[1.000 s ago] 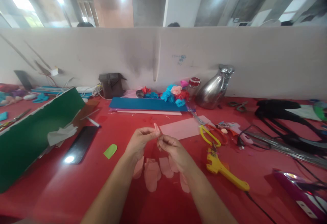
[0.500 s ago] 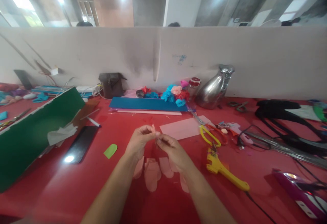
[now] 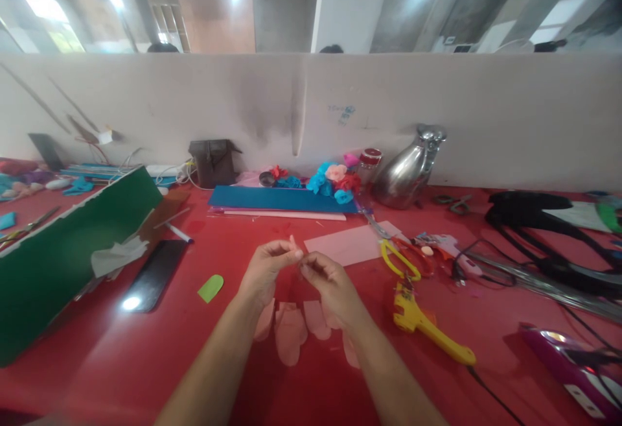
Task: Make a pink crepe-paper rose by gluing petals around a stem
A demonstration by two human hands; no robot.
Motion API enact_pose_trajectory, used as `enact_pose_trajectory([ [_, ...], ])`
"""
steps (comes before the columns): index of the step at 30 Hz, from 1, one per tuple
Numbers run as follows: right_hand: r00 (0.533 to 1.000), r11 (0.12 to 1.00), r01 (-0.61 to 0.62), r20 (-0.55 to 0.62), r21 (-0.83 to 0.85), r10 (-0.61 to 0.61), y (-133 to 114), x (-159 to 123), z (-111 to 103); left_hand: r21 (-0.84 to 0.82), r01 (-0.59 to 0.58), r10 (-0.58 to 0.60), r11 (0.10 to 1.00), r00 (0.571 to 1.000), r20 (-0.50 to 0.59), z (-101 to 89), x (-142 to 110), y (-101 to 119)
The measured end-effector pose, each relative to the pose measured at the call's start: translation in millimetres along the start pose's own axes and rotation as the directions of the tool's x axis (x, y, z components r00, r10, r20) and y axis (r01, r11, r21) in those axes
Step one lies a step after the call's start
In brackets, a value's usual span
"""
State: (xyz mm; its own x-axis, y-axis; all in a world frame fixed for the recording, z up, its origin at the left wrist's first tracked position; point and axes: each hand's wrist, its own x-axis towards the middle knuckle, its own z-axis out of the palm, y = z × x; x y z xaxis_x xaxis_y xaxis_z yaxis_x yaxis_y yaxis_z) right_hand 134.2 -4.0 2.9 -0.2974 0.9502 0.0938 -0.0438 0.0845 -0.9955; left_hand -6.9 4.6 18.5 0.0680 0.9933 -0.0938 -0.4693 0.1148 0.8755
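My left hand (image 3: 265, 269) is closed in a pinch over the red tabletop, with a small pink paper petal (image 3: 292, 240) just showing above its fingers. Fingertips nearly meeting it, my right hand (image 3: 328, 283) is also pinched. Whatever lies between the right fingers is too small and hidden to tell. Below the hands, several rounded pink paper petals (image 3: 288, 338) lie on the table, some overlapping and partly covered by my wrists. A green paper piece (image 3: 210, 288) with one rounded end lies to the left. Beyond my right hand is a flat pink paper sheet (image 3: 340, 246).
Yellow-handled scissors (image 3: 399, 260) and a corded yellow glue gun (image 3: 432, 334) lie on the right, with a magenta iron (image 3: 566, 361) nearer. A phone (image 3: 154, 277) and green board (image 3: 82, 264) are left. Paper flowers (image 3: 335, 179) and a metal jug (image 3: 408, 170) stand behind.
My right fingertips have shifted very slightly within the pinch. Both hands stay in the same place, and the things on the table have not moved.
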Motion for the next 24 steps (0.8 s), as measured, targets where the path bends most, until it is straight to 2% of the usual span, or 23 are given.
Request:
enact_pose_trajectory([
  [6,1.0,0.999,-0.025,0.009,0.037,0.025,-2.7,1.2,-0.4,0.02,0.015,-0.015,1.0,1.0,0.026,0.0,-0.4,-1.0],
  [13,0.999,0.996,-0.024,-0.047,0.083,0.028,0.2,2.1,2.4,0.027,-0.057,0.057,0.998,0.998,0.005,2.8,-1.8,-2.0],
  [21,0.999,0.999,0.005,-0.046,0.042,-0.003,0.8,2.1,1.2,0.037,-0.052,0.052,0.998,0.999,0.004,1.9,0.3,-5.7],
  [24,0.998,1.0,-0.002,-0.069,0.026,0.004,-0.6,1.9,1.0,0.075,-0.088,0.089,0.993,0.996,-0.007,3.5,-1.3,-4.6],
])
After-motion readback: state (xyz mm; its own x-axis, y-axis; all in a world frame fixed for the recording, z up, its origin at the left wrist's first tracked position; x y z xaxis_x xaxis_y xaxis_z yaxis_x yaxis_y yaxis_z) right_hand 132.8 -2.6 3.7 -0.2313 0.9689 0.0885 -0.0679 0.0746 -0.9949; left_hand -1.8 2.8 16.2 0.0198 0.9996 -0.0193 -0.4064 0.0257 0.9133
